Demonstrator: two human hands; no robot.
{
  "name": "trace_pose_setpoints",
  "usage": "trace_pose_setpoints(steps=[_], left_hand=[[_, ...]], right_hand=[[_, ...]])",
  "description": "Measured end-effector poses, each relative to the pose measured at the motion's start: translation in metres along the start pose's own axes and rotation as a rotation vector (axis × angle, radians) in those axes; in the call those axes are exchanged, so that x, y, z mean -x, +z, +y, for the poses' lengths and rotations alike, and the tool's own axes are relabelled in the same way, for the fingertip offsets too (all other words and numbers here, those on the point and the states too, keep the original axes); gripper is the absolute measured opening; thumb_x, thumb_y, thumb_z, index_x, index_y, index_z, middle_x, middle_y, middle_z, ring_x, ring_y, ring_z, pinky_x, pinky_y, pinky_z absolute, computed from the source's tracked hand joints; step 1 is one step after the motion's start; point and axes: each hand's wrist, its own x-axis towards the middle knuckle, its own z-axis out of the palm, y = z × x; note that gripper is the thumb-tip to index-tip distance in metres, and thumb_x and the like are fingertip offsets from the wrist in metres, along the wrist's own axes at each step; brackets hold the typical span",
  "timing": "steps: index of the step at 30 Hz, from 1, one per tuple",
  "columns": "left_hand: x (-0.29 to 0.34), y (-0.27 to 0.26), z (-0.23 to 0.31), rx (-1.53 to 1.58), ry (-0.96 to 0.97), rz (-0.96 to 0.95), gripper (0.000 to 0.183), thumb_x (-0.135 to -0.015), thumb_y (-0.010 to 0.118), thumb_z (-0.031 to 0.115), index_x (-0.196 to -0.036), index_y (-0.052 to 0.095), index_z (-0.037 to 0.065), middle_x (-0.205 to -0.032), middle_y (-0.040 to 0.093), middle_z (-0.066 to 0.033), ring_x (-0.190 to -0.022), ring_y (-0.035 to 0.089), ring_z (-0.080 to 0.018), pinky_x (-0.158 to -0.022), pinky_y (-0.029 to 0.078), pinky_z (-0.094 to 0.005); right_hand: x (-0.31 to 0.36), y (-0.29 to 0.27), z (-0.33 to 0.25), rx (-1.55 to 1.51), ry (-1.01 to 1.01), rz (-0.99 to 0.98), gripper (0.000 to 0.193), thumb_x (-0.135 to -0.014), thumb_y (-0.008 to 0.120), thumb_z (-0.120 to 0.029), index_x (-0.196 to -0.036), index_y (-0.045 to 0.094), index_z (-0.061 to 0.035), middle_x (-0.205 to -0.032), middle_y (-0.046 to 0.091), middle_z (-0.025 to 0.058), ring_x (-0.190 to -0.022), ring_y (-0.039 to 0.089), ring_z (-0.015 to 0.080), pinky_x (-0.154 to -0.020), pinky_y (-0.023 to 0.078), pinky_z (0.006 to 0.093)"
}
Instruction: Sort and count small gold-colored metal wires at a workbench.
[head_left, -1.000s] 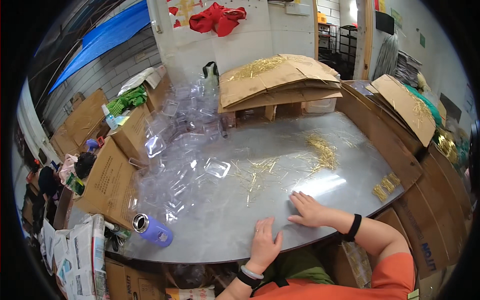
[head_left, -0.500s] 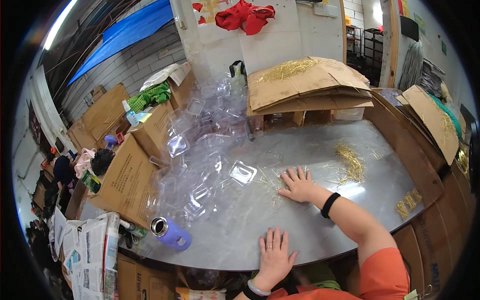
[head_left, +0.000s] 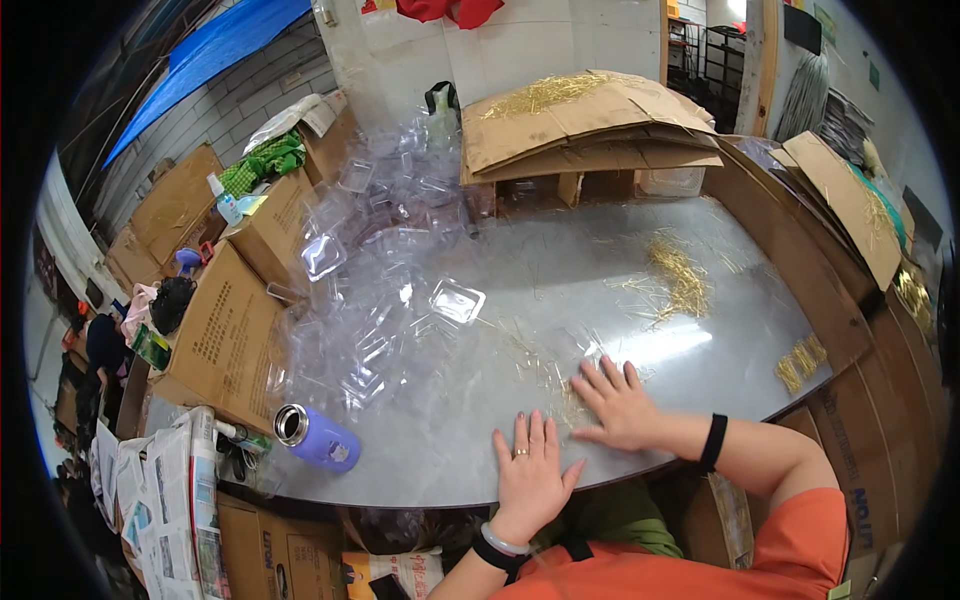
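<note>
Golden strands (head_left: 564, 388) near both spread hands (head_left: 620, 412)

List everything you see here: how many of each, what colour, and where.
Smooth grey tabletop: one, grey, centre
Clear plastic trays: many, colourless, heaped left on the tabletop
Cylindrical purple bottle: one, purple, tabletop's front left
Thin loose strands: uncountable, gold, mound right of centre, others scattered near the hands
Short strand bundles: count unclear, gold, tabletop's right edge
Flat cardboard sheets: several, brown, stacked at the back
Printed cardboard box: one, brown, left of the trays
Folded newspapers: count unclear, mostly white, front left
Hanging tarp sheet: one, blue, upper left
Left hand: one, bare, tabletop's front, palm down
Right hand: one, bare, beside it, fingers spread
</note>
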Motion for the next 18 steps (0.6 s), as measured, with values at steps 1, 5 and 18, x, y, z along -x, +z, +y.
trace_pose_setpoints(steps=[1,5,18], left_hand=[[0.001,0.003,0.000,-0.002,-0.002,0.004,0.076,-0.095,0.059,0.052,-0.143,0.050,-0.007,-0.152,0.045,-0.0281,-0.142,0.040,-0.0443,-0.114,0.024,-0.0692],[0.001,0.003,0.000,-0.004,0.005,0.050,0.076,-0.096,0.059,0.052,-0.142,0.051,-0.008,-0.150,0.048,-0.0282,-0.141,0.042,-0.0436,-0.114,0.024,-0.0687],[0.003,0.009,0.000,-0.018,0.015,0.087,0.076,-0.096,0.059,0.051,-0.141,0.051,-0.010,-0.148,0.049,-0.0283,-0.141,0.042,-0.0426,-0.113,0.027,-0.0676]], right_hand=[[-0.002,0.002,0.005,0.004,0.057,-0.002,0.094,-0.096,0.044,-0.073,-0.160,0.028,-0.0066,-0.167,0.020,0.0257,-0.152,0.015,0.0544,-0.119,0.014,0.0692],[-0.011,-0.008,0.007,0.022,0.120,-0.025,0.095,-0.096,0.044,-0.073,-0.160,0.028,-0.0039,-0.165,0.021,0.0282,-0.151,0.016,0.0546,-0.120,0.017,0.0674],[0.047,0.020,-0.027,-0.071,-0.094,0.282,0.068,-0.104,0.048,-0.048,-0.152,0.041,-0.0014,-0.162,0.034,0.0216,-0.150,0.029,0.0451,-0.119,0.022,0.0633]])
